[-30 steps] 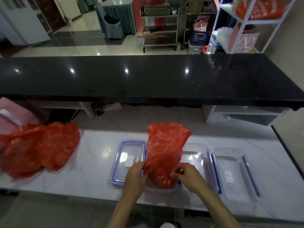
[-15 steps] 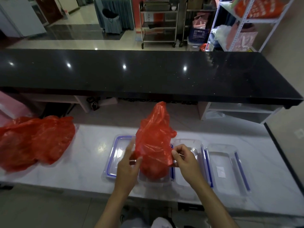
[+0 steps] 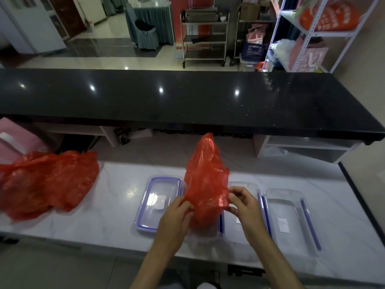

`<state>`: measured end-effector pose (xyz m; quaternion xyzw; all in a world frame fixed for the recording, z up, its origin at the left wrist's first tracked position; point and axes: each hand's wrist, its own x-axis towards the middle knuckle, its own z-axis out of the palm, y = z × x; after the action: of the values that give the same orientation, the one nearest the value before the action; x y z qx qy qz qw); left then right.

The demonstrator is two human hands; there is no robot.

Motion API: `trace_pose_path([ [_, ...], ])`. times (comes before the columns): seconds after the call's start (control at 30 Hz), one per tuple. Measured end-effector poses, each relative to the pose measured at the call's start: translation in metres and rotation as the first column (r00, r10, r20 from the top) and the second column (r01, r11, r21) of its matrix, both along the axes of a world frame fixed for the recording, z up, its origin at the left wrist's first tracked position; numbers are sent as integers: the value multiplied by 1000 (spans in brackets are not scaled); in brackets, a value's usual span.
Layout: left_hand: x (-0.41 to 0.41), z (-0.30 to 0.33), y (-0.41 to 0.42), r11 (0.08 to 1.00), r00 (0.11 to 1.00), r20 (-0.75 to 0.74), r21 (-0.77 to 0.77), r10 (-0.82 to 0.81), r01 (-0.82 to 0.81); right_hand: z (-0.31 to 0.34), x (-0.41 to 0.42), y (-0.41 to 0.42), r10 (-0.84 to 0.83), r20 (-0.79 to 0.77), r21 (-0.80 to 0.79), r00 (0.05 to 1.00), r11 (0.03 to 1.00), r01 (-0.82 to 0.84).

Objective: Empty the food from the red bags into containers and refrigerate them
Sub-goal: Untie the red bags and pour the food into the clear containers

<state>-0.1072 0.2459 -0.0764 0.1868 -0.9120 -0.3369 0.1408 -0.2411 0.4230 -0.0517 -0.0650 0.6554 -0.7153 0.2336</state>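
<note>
Looking down from the head camera, a red bag (image 3: 205,184) stands upright in the middle of the white marble bench (image 3: 116,207), its bottom sitting inside a clear container (image 3: 205,233) at the near edge. The left hand (image 3: 174,221) pinches the bag's lower left side, its grip closed on the plastic. The right hand (image 3: 244,205) pinches the bag's lower right edge between thumb and curled fingers. Just left of the bag lies a clear lid with a blue seal (image 3: 159,204), flat on the bench. Just right of the bag, partly behind the right hand, sits a second clear container (image 3: 242,185), and beside that a third clear tray with blue strips (image 3: 291,217). Well apart at the left end of the bench lie more red bags (image 3: 48,182), slumped in a heap. Behind the bench runs a raised black counter (image 3: 187,101), with metal carts (image 3: 205,32) and a white shelf rack (image 3: 325,32) beyond it.
</note>
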Motion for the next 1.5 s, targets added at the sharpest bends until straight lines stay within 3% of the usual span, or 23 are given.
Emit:
trace_pose_path([
  [0.1, -5, 13, 4, 996, 995, -96, 89, 19, -10, -3, -1, 7, 127, -109, 165, 986, 980, -108],
  [0.27, -10, 33, 8, 919, 967, -196, 387, 161, -75, -18, 11, 2, 404, -100, 341, 909, 872, -350],
  [0.43, -8, 34, 6, 891, 967, -194, 450, 163, -60, -13, 12, -9, 315, -250, 393, 916, 897, -201],
  [0.57, -8, 38, 6, 881, 952, -237, 469, 195, -64, -10, 13, -8, 257, -294, 289, 921, 942, -170],
  [0.67, -9, 39, -1, 896, 942, -270, 440, 200, -64, -1, 12, -8, 144, -238, 151, 961, 982, -110],
  [0.73, -7, 32, -7, 931, 964, -239, 366, 116, -21, 6, 12, -8, 87, -219, 96, 972, 993, -68],
  [0.83, -2, 9, -12, 998, 997, -75, 58, -29, 33, 12, 16, -7, 47, -202, 56, 978, 998, -36],
  [0.9, 3, -5, -14, 999, 999, -15, -23, -49, 49, 13, 18, -4, 27, -197, 29, 980, 999, -22],
  [1.0, 8, -9, -17, 999, 999, -45, 48, 3, 0, 14, 19, -2, -14, -209, 18, 978, 1000, 18],
  [1.13, -1, 5, -16, 963, 986, -114, 254, 119, -87, 11, 18, 1, -71, -227, 22, 971, 997, 78],
  [1.3, -13, 33, -14, 856, 938, -237, 506, 252, -102, 11, 17, 3, 21, -309, 99, 951, 995, 11],
  [1.43, -18, 56, -14, 824, 923, -263, 559, 282, -92, -4, 8, 4, 36, -392, 257, 919, 964, 72],
  [1.5, -21, 67, -13, 824, 918, -262, 557, 297, -107, -10, 4, 6, 7, -362, 283, 932, 954, 103],
])
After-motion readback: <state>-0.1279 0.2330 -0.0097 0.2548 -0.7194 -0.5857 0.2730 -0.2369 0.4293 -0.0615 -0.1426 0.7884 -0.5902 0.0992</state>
